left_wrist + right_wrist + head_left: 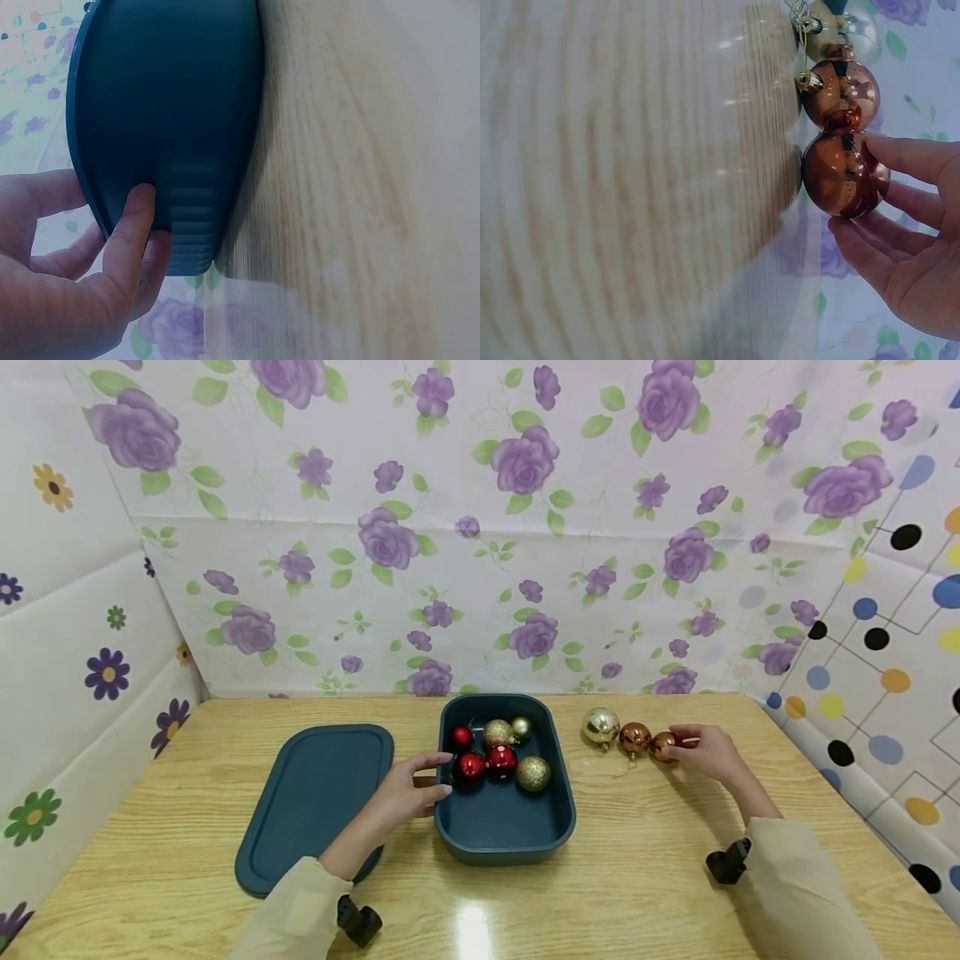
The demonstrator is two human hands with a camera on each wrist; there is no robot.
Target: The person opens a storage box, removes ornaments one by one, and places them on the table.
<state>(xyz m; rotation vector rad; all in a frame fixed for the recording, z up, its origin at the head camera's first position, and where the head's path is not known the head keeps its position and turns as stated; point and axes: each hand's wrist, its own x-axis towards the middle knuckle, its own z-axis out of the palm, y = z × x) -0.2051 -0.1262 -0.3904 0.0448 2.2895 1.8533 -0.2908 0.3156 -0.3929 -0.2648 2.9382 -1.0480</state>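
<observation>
The left hand (408,791) grips the box (502,820); the right hand (707,750) pinches the end copper ball (838,176), seemingly for pick-up, which next calls for a clean lift.

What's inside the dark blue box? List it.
Three red balls and three gold balls show inside the box; whatever lies directly beneath them is covered.
</observation>
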